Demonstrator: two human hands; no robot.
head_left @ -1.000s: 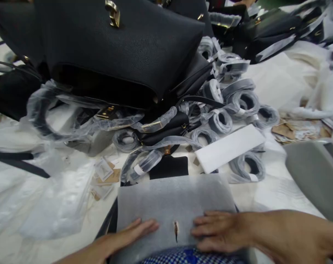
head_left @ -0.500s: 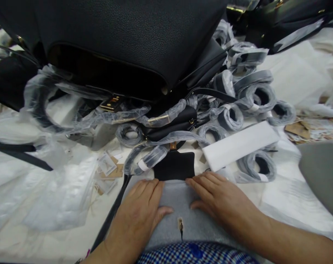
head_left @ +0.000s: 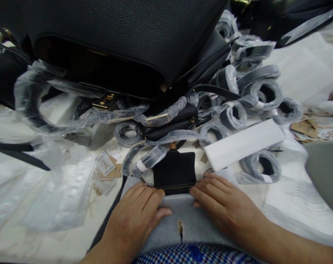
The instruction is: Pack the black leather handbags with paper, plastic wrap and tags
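In front of me lies a handbag under a grey protective sheet (head_left: pixel 196 223), with a small gold clasp (head_left: pixel 180 228) poking through a hole in it. My left hand (head_left: pixel 140 211) grips the sheet's far edge on the left, thumb lying on the near face. On the right, my right hand (head_left: pixel 225 201) holds the same edge, fingers curled over it. Between the hands the bag's black flap (head_left: pixel 174 167) spreads away from me, ending in a gold buckle piece (head_left: pixel 173 145). A zip line (head_left: pixel 179 186) shows just beyond the sheet's edge. Some fingertips are hidden.
A large black leather bag (head_left: pixel 122 40) looms at the back. Plastic-wrapped rolled straps (head_left: pixel 262 95) pile up behind and right. A white foam block (head_left: pixel 245 145) rests right of the flap. Paper tags (head_left: pixel 108 165) and clear plastic bags (head_left: pixel 59 194) lie left.
Both hands have drawn the sheet's far edge slightly toward me. More of the black bag, including its zip line, now shows between them. The camera view has shifted slightly.
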